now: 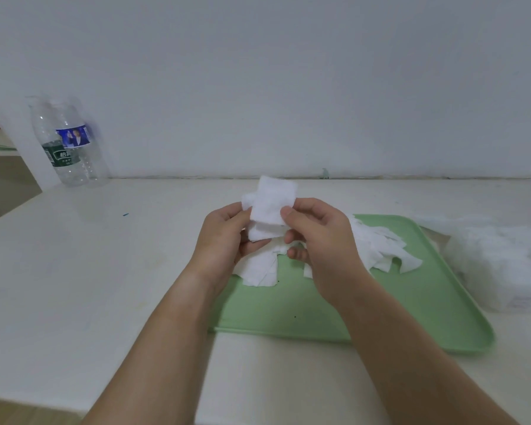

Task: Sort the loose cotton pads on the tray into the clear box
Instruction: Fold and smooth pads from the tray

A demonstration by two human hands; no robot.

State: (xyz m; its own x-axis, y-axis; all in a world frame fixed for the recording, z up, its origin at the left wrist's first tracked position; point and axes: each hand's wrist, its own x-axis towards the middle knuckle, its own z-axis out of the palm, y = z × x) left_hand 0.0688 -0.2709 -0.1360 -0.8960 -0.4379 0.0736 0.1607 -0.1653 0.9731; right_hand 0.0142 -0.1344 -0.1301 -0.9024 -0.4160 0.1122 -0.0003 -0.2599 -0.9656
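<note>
The left grip (224,237) and right grip (316,237) cover the lower ends of the held pads (273,204), and the sheets in that bunch cannot be counted. Behind the right grip, its wrist hides part of the loose pile (377,243) on the tray (426,302). The left forearm covers the tray's near corner. Right of the right grip, the clear box (503,265) is blurred and cut by the picture's edge, and its white filling shows no single pads. Far left of the left grip, the label print on the bottles (71,148) is too small to read. A blue speck (125,214) on the desk (104,271) cannot be identified.
</note>
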